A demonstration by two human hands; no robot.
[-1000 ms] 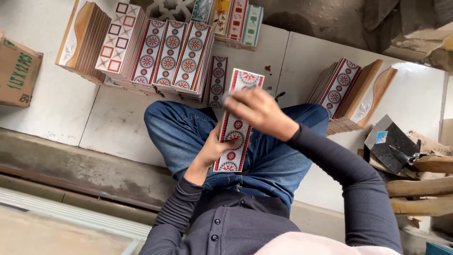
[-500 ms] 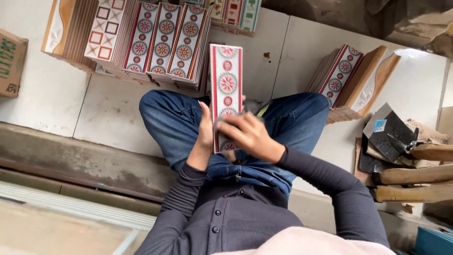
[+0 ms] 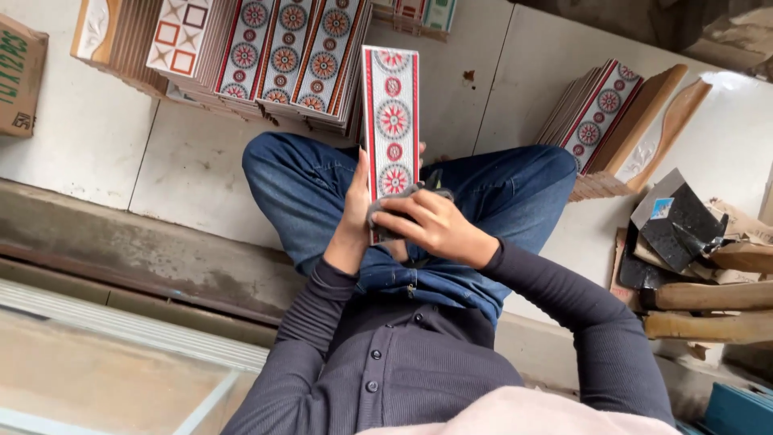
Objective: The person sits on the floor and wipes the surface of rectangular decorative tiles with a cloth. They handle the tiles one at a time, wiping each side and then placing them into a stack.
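White floor tiles (image 3: 97,145) carry stacked patterned tiles (image 3: 282,56) beyond the hands. Left hand (image 3: 354,213) grips a long decorated tile (image 3: 391,121) upright over the lap, steadying it while right hand (image 3: 431,225) presses a grey cloth (image 3: 386,208) against its lower face.

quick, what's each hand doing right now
Left hand: closed on the edge of the long patterned tile, holding it upright.
Right hand: closed on a grey cloth, pressed against the tile's lower face.
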